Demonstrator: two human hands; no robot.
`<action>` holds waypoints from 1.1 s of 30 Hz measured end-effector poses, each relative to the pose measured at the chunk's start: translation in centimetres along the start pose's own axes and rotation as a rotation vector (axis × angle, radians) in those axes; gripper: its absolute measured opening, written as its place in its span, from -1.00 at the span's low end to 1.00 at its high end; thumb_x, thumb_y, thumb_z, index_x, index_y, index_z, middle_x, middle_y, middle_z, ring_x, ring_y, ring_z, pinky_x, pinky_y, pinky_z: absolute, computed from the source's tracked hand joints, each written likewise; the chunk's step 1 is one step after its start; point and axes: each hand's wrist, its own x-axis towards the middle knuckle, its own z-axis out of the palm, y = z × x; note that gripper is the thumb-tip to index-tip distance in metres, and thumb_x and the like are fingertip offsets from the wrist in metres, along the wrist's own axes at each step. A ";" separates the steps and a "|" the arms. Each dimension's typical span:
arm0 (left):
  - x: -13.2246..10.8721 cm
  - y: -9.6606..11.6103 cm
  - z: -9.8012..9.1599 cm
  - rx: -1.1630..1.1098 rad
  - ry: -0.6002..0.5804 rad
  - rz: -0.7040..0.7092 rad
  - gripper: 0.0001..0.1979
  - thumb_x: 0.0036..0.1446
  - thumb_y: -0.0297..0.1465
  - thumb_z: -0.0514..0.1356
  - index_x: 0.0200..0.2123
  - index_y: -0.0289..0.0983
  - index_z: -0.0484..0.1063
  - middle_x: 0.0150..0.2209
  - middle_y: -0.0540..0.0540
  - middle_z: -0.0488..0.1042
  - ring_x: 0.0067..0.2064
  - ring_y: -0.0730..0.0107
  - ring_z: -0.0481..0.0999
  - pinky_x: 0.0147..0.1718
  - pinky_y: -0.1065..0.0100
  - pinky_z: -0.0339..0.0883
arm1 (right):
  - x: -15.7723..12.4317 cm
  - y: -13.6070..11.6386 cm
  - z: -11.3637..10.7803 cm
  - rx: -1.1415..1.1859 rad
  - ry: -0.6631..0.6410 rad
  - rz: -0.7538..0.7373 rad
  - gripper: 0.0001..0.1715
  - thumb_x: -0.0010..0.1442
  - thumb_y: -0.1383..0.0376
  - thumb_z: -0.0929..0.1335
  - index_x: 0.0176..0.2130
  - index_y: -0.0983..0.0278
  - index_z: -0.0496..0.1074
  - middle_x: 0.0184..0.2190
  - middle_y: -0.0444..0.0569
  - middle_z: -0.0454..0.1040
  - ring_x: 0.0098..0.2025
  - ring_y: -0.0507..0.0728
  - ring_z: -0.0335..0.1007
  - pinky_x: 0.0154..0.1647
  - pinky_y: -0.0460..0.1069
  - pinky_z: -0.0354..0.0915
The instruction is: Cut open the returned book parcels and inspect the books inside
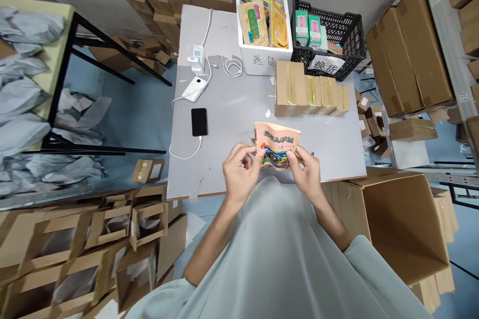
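A pink printed packet (277, 140) with dark lettering and a colourful picture is held up over the front edge of the grey table (232, 109). My left hand (242, 169) pinches its left side between thumb and fingers. On the packet's right side, my right hand (306, 169) grips in the same way, thumb on the front. The fingers behind the packet are partly hidden. Beyond it stand several taped cardboard boxes (290, 89) in a row.
A white foam box (264, 62) of packets and a black crate (346, 35) stand at the back. On the left lie a black phone (199, 122), a white power bank (194, 88) and cables. A large open carton (404, 224) is at right.
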 end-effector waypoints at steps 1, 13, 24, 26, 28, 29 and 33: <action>0.0 0.1 -0.1 0.008 0.008 0.017 -0.79 0.41 -0.25 0.42 -0.28 -0.21 0.63 -0.34 0.04 0.51 -0.52 0.59 0.25 -0.50 0.41 0.16 | -0.1 0.0 0.0 -0.026 0.009 -0.014 -0.53 0.57 -0.11 0.36 -0.12 0.18 0.62 -0.27 -0.08 0.71 -0.24 0.16 0.65 -0.15 -0.01 0.56; 0.1 0.5 0.5 -0.004 0.085 -0.097 -0.56 0.36 0.05 0.43 -0.32 -0.21 0.67 -0.33 -0.03 0.56 -0.49 0.51 0.33 -0.48 0.37 0.26 | 0.0 -0.6 1.6 0.123 0.313 0.105 -0.36 0.37 -0.15 0.55 0.24 0.15 0.70 0.19 0.10 0.75 0.27 0.39 0.70 0.46 0.34 0.55; -1.9 0.6 1.2 -0.013 -0.092 0.161 -0.84 0.43 -0.27 0.42 -0.01 -0.12 0.79 -0.20 -0.08 0.67 -0.36 0.46 0.52 -0.42 0.38 0.37 | 0.4 0.0 3.0 0.072 0.185 0.127 -0.53 0.35 -0.14 0.55 -0.10 0.19 0.74 -0.21 -0.01 0.78 -0.12 0.26 0.74 0.06 0.11 0.67; -0.9 0.2 0.2 -0.019 -0.104 0.077 -0.73 0.39 -0.17 0.45 0.06 -0.13 0.78 -0.12 -0.12 0.67 -0.35 0.45 0.50 -0.43 0.37 0.37 | 1.2 0.3 1.8 0.155 0.171 0.162 -0.45 0.30 -0.19 0.57 -0.09 0.21 0.74 -0.20 0.00 0.79 -0.11 0.27 0.75 0.02 0.12 0.68; 0.3 -0.3 -0.9 -0.029 -0.076 -0.039 -0.62 0.35 -0.09 0.47 0.11 -0.14 0.76 -0.08 -0.14 0.66 -0.38 0.48 0.42 -0.46 0.37 0.33 | 1.8 0.5 0.5 0.213 0.129 0.194 -0.40 0.20 -0.20 0.63 -0.07 0.21 0.75 -0.18 0.01 0.80 -0.07 0.30 0.76 0.01 0.14 0.69; 0.9 -0.5 -1.4 -0.054 -0.095 -0.092 -0.59 0.34 -0.06 0.48 0.11 -0.14 0.76 -0.07 -0.14 0.65 -0.40 0.49 0.38 -0.47 0.37 0.31 | 2.0 0.6 -0.1 0.229 0.105 0.208 -0.40 0.17 -0.19 0.65 -0.07 0.21 0.76 -0.18 0.01 0.80 -0.06 0.31 0.76 0.01 0.15 0.69; 2.4 -1.1 -2.3 -0.224 -0.334 -0.185 -0.61 0.31 0.05 0.48 -0.14 -0.17 0.79 -0.23 -0.13 0.63 -0.36 0.40 0.41 -0.40 0.31 0.33 | 2.0 0.9 -1.4 0.263 0.026 0.226 -0.47 0.18 -0.15 0.66 -0.10 0.18 0.78 -0.19 0.00 0.81 -0.05 0.33 0.77 -0.01 0.18 0.70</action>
